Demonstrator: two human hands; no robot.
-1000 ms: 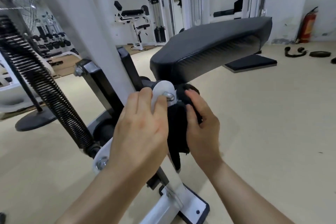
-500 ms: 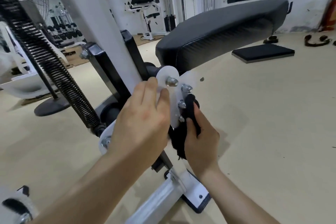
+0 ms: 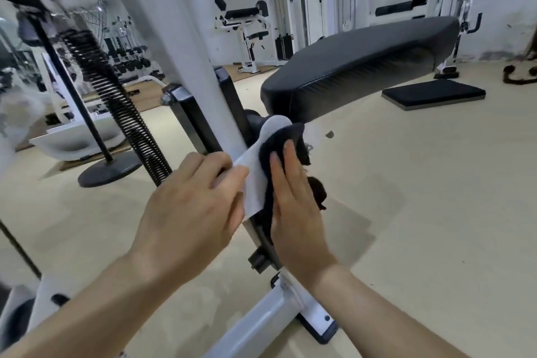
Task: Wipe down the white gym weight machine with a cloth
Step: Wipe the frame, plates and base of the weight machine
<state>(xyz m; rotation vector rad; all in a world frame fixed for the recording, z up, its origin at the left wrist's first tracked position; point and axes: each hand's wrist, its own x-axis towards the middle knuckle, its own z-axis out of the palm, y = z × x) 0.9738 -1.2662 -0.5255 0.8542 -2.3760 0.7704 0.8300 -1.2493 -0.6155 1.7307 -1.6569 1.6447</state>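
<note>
The white weight machine fills the middle of the head view: a slanted white post (image 3: 186,46), a white bracket plate (image 3: 255,177) and a black padded seat (image 3: 357,67). My left hand (image 3: 191,206) grips the post and the plate's left edge, fingers curled round it. A black cloth (image 3: 279,142) covers the plate's right face. My right hand (image 3: 293,203) presses the cloth flat against the plate with straight fingers. Part of the cloth hangs loose behind that hand. The plate's bolts are hidden under the cloth.
A black coil spring (image 3: 116,104) slants down on the left beside a round black base (image 3: 109,171). The white base bar (image 3: 261,325) runs along the beige floor below my arms. A black mat (image 3: 433,93) lies at right; other white machines (image 3: 261,17) stand behind.
My right hand has slid the cloth up over the plate's bolts and flattened its fingers on it. My left hand has shifted lower on the frame. The view has tilted and moved closer.
</note>
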